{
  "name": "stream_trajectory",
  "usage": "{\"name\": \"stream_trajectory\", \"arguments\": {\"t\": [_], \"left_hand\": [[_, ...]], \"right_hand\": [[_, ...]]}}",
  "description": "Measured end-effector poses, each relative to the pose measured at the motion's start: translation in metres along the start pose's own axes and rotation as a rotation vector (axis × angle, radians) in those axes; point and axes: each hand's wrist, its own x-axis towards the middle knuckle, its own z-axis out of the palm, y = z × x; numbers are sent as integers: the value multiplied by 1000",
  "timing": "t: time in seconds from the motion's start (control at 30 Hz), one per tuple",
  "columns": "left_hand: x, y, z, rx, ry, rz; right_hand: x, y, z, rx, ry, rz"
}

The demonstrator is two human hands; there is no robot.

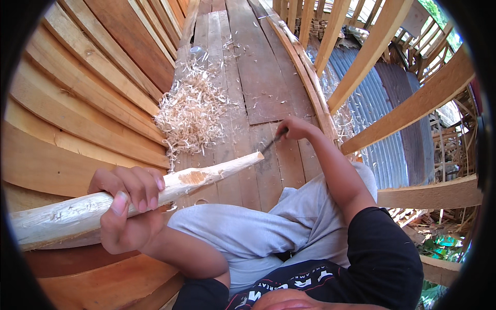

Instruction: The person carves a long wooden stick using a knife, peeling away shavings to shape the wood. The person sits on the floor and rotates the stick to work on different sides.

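Head view: worn, dusty floor planks (268, 93) run away from the seated person, a curly heap of pale shavings (194, 111) on them beside upright boards (62, 160) lining the left. On the right, slanting wooden bars (368, 57) stand before grey corrugated sheets (380, 116). A peeled pole (62, 219) slants above the floor from the left edge, the left hand (135, 188) wrapped around it; the right hand (295, 128) grips a dark, thin tool (268, 145) at its tapered end.

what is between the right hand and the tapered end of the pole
In the head view, a thin dark blade, held in the right hand, spans the gap toward the pole's tapered end, with floorboards below.
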Motion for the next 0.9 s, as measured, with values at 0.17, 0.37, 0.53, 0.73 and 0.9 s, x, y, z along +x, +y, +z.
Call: {"name": "stream_trajectory", "arguments": {"t": [0.17, 0.37, 0.53, 0.73, 0.9], "left_hand": [[0, 4, 0, 16, -17, -3], [2, 0, -1, 1, -10, -19], [2, -1, -2, -20, -27, -21], [5, -16, 4, -55, 17, 11], [13, -50, 15, -52, 38, 18]], "right_hand": [[-7, 17, -42, 38, 98, 18], [-9, 36, -37, 132, 400, 198], [-10, 43, -47, 145, 78, 30], [4, 36, -26, 51, 693, 281], [14, 27, -12, 110, 595, 262]]}}
